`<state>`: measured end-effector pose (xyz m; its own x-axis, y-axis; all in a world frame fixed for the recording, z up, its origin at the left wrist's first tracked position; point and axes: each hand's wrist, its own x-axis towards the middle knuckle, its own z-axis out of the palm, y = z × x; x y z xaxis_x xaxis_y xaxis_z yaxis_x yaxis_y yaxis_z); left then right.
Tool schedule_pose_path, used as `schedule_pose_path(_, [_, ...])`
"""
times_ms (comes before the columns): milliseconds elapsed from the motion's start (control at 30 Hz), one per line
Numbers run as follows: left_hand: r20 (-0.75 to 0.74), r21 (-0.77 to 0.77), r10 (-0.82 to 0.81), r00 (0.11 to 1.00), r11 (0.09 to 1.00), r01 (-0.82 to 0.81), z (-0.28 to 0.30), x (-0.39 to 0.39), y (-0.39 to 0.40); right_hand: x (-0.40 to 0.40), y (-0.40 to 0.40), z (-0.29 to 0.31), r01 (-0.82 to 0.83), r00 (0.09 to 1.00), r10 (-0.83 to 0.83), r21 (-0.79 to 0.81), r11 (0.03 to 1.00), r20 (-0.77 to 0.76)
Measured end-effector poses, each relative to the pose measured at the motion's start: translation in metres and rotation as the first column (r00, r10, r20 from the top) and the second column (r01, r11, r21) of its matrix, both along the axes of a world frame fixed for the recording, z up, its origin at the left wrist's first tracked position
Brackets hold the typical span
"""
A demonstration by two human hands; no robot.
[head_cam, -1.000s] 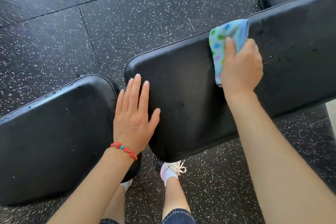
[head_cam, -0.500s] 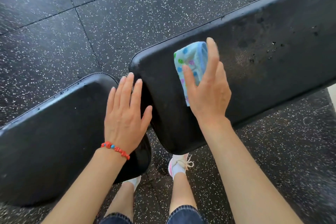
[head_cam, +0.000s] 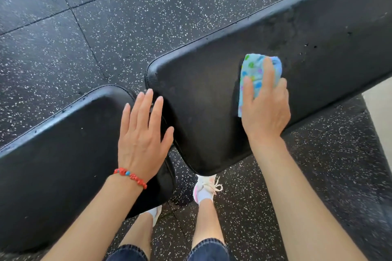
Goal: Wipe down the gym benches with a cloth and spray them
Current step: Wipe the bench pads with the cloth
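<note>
Your right hand (head_cam: 265, 108) presses the folded blue spotted cloth (head_cam: 257, 74) flat against the long back pad (head_cam: 212, 112), right of centre in the frame. The fingers lie extended over the cloth, pinning it to the vinyl; the thumb side is hidden, so whether it curls under the fold cannot be told. Your left hand (head_cam: 142, 137) rests spread and flat on the rounded end of the seat pad (head_cam: 53, 165), lower left, holding nothing. Its fingertips reach the gap between the two pads.

The governing relation is the back pad's long axis. It runs from its rounded end at centre frame up toward the upper right corner. The cloth sits part-way along this axis. Dark droplets (head_cam: 309, 45) and a dull damp patch lie just beyond the cloth, toward the upper right. The right hand is the nearer hand to that area; the left hand is well apart from it.

The likely next stroke therefore follows the long axis up and right. Keep the cloth flat, and cover the far edge of the pad. No spray bottle is in view.
</note>
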<state>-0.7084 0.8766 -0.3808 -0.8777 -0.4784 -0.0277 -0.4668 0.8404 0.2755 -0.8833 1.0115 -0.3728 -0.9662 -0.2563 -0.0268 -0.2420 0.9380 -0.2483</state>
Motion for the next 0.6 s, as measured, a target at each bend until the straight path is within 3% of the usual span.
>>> schedule_pose_path(133, [-0.034, 0.026, -0.054, 0.998, 0.998, 0.055, 0.004, -0.013, 0.006, 0.044, -0.002, 0.004, -0.2, 0.98, 0.2, 0.0, 0.98, -0.012])
schedule_pose_path(233, [-0.049, 0.026, -0.084, 0.995, 0.996, 0.086, 0.004, -0.024, 0.01, 0.024, 0.016, 0.004, -0.336, 0.939, 0.338, 0.031, 0.941, -0.063])
schedule_pose_path(433, [-0.049, 0.016, -0.12, 0.992, 0.993, 0.12, 0.0, -0.049, 0.018, -0.034, 0.056, 0.001, 0.049, 0.999, -0.049, 0.029, 0.998, -0.016])
schedule_pose_path(500, [-0.047, 0.008, -0.121, 0.992, 0.993, 0.121, -0.001, -0.057, 0.023, -0.013, 0.045, 0.0, -0.018, 0.999, 0.02, 0.038, 0.999, -0.047])
schedule_pose_path(600, [-0.042, 0.005, -0.108, 0.993, 0.994, 0.108, -0.003, -0.069, 0.029, 0.031, 0.035, 0.001, -0.298, 0.95, 0.302, 0.064, 0.952, -0.08])
